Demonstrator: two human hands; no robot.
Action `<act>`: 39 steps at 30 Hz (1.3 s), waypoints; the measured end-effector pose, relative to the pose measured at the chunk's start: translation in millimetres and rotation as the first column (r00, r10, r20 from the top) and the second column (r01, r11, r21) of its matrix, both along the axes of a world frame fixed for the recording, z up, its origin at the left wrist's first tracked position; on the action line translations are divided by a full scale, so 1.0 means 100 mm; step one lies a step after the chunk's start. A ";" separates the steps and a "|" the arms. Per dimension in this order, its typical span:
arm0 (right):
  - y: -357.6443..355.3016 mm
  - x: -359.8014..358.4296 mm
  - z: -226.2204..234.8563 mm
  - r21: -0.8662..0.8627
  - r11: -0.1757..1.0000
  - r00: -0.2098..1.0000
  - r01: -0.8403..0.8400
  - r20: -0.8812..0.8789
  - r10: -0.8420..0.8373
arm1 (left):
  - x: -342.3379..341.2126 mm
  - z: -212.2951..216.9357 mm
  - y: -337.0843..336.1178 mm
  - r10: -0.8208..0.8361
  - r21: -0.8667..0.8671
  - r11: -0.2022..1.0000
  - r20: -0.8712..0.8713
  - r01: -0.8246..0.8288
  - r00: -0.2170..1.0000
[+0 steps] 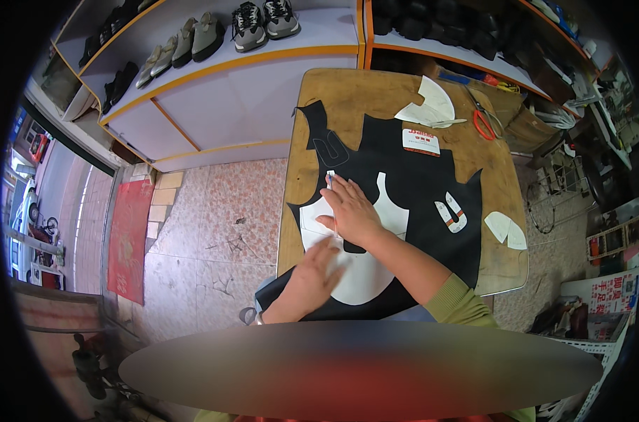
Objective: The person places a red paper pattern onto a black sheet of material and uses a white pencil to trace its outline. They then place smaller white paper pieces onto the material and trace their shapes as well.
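A white U-shaped paper pattern (361,278) lies on a large black sheet of material (439,176). My right hand (354,211) is spread flat over the pattern's left arm, pressing on it. Just below and left of it is my left hand (312,278), its fingers smeared by motion over the pattern. A thin pale, partly orange strip shows between the two hands; I cannot make out what it is. On the black sheet, a smaller U-shaped outline (330,149) is drawn at the upper left. A small white U-shaped template (451,213) lies to the right.
The wooden table (502,274) also bears a white and red card (421,141), a curved white pattern (432,102), red-handled scissors (484,123) and another white paper piece (506,231). Shelves with shoes (207,35) stand behind. A wire rack (562,176) is at the right.
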State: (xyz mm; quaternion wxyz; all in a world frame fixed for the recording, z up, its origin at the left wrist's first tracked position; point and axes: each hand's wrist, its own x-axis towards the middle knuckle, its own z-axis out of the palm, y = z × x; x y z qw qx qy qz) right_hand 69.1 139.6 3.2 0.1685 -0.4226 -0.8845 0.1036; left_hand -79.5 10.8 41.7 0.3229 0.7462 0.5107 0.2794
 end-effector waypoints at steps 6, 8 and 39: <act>0.03 0.08 -0.05 -0.023 1.000 0.969 -0.011 -0.248 0.004 | 0.22 -0.17 0.23 0.224 0.190 0.957 -0.013 -0.218 0.974; 0.08 0.13 -0.09 -0.053 0.998 0.903 -0.045 -0.430 0.018 | 0.25 -0.22 0.29 0.241 0.249 0.945 -0.092 -0.212 0.966; -0.84 1.04 0.10 0.058 0.977 0.979 0.204 -0.026 -0.203 | 0.62 -0.36 0.39 0.279 0.380 0.920 -0.467 -0.094 0.839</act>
